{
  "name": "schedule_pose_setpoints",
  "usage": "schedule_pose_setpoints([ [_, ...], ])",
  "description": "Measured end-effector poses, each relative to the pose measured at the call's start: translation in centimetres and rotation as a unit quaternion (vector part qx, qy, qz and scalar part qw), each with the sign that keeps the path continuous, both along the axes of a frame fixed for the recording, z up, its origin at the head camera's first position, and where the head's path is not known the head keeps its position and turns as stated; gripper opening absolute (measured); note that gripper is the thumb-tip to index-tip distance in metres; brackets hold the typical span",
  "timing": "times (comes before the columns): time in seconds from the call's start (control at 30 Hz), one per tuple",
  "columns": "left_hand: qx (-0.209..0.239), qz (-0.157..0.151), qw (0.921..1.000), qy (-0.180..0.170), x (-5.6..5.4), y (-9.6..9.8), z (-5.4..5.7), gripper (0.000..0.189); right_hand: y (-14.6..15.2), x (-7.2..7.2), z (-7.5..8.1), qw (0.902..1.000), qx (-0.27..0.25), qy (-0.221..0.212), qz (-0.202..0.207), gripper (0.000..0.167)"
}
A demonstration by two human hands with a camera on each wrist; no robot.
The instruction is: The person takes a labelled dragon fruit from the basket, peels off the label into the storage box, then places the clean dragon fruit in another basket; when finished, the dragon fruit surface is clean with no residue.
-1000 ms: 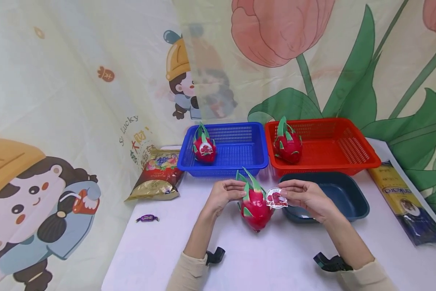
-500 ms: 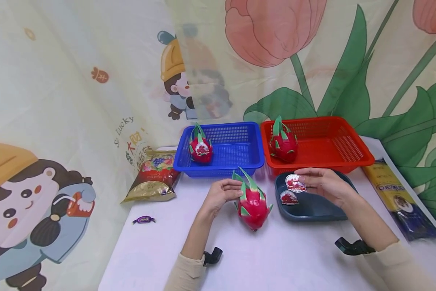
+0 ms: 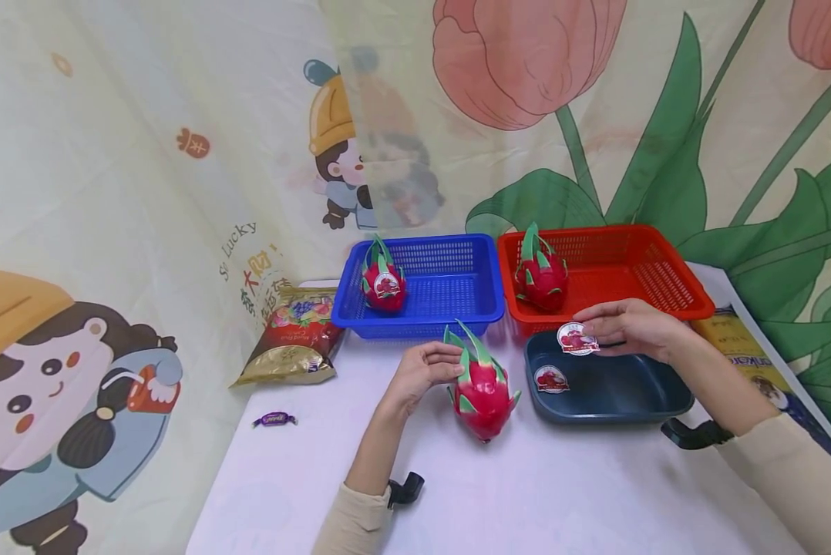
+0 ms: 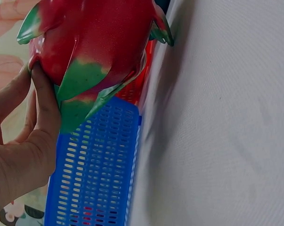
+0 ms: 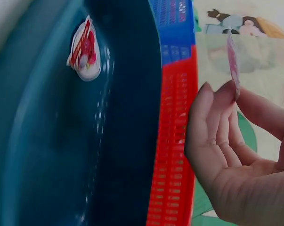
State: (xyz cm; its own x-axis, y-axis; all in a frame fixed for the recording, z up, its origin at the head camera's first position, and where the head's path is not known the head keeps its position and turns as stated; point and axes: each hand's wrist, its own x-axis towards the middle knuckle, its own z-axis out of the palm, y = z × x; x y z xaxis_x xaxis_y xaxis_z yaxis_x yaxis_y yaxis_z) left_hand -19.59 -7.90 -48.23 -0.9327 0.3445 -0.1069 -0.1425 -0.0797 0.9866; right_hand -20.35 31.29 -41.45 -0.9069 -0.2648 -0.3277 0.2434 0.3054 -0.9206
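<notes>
On the white table, a red dragon fruit (image 3: 485,397) with green leaf tips stands between my hands. My left hand (image 3: 421,374) pinches it at its upper left side; the left wrist view shows thumb and finger at the skin of the fruit (image 4: 104,37). Over the back of a dark teal basin (image 3: 617,389), my right hand (image 3: 634,331) pinches a round dragon-fruit sticker (image 3: 576,339) by its edge. In the right wrist view this sticker (image 5: 233,61) is seen edge-on, raised above the rim. A second, similar sticker (image 3: 550,378) lies inside the basin at its left end.
Behind stand a blue basket (image 3: 450,289) with a stickered dragon fruit (image 3: 382,285) and a red basket (image 3: 617,281) with another dragon fruit (image 3: 542,279). A snack bag (image 3: 294,331) and a purple candy (image 3: 274,418) lie left; a yellow-blue packet (image 3: 741,347) lies right.
My right hand has moved from beside the dragon fruit to the right, over the basin, carrying the sticker. The sticker inside the basin has come into view. My left hand stays on the fruit.
</notes>
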Motion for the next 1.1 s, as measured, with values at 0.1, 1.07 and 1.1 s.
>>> schedule_pose_setpoints([
  [0.1,-0.001,0.001,1.0,0.002,0.0,0.0,0.0,0.035,0.2,-0.8,0.2,0.9996,0.012,-0.025,-0.003,0.061],
  [1.07,-0.006,-0.002,1.0,0.007,0.0,-0.1,0.0,0.033,0.6,-1.0,-3.8,0.9877,0.131,-0.085,-0.003,0.034],
  [1.1,-0.006,-0.001,1.0,0.006,0.0,-0.1,-0.1,0.033,0.7,-0.9,-3.9,0.9874,0.134,-0.085,-0.003,0.035],
])
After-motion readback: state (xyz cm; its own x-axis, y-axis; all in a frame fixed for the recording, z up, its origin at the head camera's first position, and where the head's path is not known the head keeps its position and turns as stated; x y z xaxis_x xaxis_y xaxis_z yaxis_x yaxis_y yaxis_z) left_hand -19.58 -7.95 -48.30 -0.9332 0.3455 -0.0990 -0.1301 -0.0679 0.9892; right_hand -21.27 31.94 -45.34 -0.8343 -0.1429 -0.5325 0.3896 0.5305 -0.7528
